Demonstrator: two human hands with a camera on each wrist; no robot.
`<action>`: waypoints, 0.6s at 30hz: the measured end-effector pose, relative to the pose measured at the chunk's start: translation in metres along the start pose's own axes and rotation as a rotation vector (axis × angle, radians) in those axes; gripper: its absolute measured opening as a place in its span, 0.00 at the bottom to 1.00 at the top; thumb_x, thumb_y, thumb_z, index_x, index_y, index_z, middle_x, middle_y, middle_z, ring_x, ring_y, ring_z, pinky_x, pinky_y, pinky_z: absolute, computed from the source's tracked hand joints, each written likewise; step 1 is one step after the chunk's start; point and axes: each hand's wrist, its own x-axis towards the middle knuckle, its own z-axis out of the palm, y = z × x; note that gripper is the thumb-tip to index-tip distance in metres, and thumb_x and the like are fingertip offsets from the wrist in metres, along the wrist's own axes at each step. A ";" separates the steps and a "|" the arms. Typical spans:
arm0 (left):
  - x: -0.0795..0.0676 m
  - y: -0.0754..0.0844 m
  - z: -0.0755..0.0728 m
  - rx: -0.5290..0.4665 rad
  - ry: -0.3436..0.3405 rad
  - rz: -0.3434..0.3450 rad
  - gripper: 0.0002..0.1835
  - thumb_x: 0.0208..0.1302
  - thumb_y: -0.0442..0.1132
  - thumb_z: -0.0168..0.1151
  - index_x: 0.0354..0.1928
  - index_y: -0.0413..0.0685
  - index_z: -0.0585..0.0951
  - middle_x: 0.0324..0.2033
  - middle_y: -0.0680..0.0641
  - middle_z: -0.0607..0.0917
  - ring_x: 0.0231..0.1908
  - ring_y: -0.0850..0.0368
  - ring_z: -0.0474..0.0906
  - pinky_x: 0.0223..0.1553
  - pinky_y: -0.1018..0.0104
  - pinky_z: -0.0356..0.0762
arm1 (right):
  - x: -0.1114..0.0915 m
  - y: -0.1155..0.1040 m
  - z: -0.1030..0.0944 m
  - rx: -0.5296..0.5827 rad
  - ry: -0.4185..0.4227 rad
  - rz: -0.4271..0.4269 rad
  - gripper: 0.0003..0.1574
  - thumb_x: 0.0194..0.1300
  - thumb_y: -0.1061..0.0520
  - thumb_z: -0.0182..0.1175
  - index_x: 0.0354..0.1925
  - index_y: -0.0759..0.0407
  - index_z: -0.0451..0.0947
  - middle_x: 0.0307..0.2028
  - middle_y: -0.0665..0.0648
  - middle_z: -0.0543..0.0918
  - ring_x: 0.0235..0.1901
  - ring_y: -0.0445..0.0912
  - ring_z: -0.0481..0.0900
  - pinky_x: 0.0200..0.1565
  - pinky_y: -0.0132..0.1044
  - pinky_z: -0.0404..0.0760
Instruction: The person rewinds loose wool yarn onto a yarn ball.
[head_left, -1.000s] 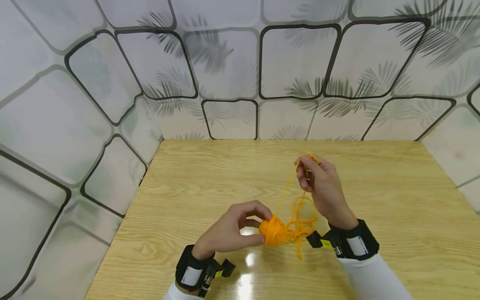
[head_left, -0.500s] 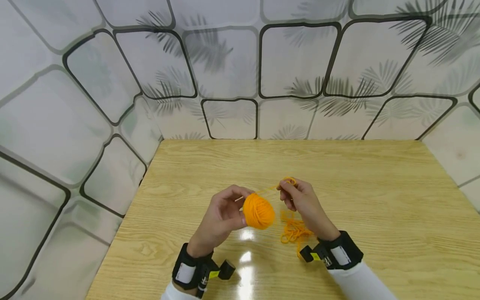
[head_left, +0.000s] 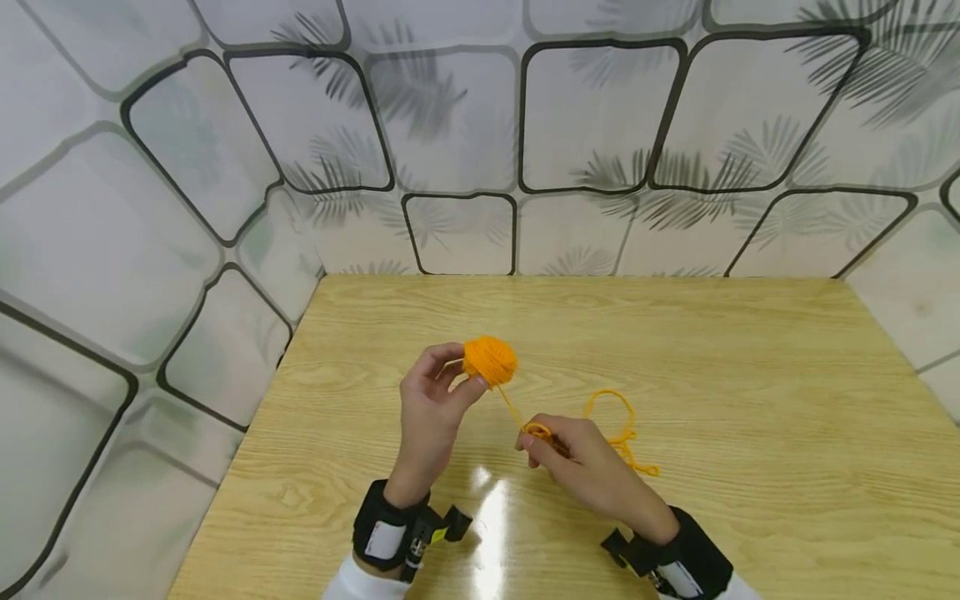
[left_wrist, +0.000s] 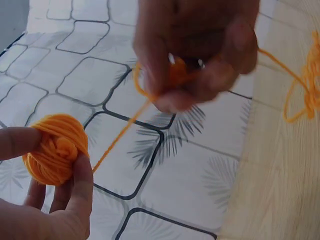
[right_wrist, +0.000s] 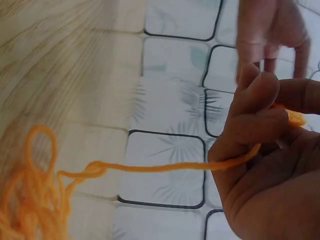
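Note:
Raised above the table, an orange yarn ball (head_left: 491, 360) is held by my left hand (head_left: 431, 417) between thumb and fingertips. From the ball a taut strand (left_wrist: 120, 136) runs to my right hand (head_left: 581, 458), lower and to the right, which pinches it with thumb and forefinger. A bit of bunched yarn (left_wrist: 177, 72) shows inside the right hand's fingers in the left wrist view. Another strand (right_wrist: 160, 168) leaves the little-finger side of that hand and leads to a loose tangle of yarn (right_wrist: 35, 205) on the table, partly hidden behind the right hand in the head view.
The wood-grain table (head_left: 787, 400) spreads around both hands. Patterned panels (head_left: 592, 117) with dark outlines and leaf prints rise behind it and at the left. Each wrist wears a black strap (head_left: 386, 529) with a small camera.
My left hand has lifted the ball off the table, up and to the left, turning it. My right hand has swung from above the ball to below and right of it, bringing the strand along.

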 end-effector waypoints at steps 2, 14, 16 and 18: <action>0.000 -0.003 0.000 0.119 0.000 0.046 0.20 0.53 0.28 0.63 0.48 0.33 0.70 0.46 0.37 0.72 0.46 0.43 0.71 0.46 0.52 0.74 | -0.004 -0.006 -0.002 -0.003 -0.018 -0.018 0.12 0.70 0.44 0.45 0.35 0.41 0.74 0.23 0.46 0.74 0.14 0.40 0.63 0.16 0.33 0.65; -0.006 -0.008 0.007 0.626 -0.172 0.203 0.18 0.52 0.27 0.62 0.45 0.42 0.73 0.43 0.45 0.75 0.45 0.54 0.74 0.43 0.62 0.76 | -0.011 -0.024 -0.028 0.247 0.045 -0.167 0.12 0.71 0.61 0.43 0.39 0.55 0.74 0.21 0.52 0.70 0.13 0.40 0.61 0.12 0.35 0.63; -0.006 -0.016 0.003 0.662 -0.230 0.207 0.18 0.52 0.29 0.63 0.46 0.45 0.73 0.43 0.49 0.75 0.45 0.57 0.74 0.43 0.65 0.75 | -0.010 -0.026 -0.033 0.280 0.074 -0.157 0.12 0.71 0.62 0.42 0.38 0.57 0.74 0.21 0.52 0.70 0.13 0.41 0.61 0.12 0.36 0.62; -0.007 -0.022 0.000 0.680 -0.313 0.185 0.18 0.53 0.31 0.63 0.47 0.48 0.72 0.44 0.51 0.75 0.45 0.59 0.73 0.43 0.67 0.75 | -0.009 -0.028 -0.038 0.313 0.103 -0.150 0.13 0.71 0.61 0.41 0.38 0.59 0.74 0.21 0.53 0.69 0.14 0.43 0.61 0.13 0.38 0.61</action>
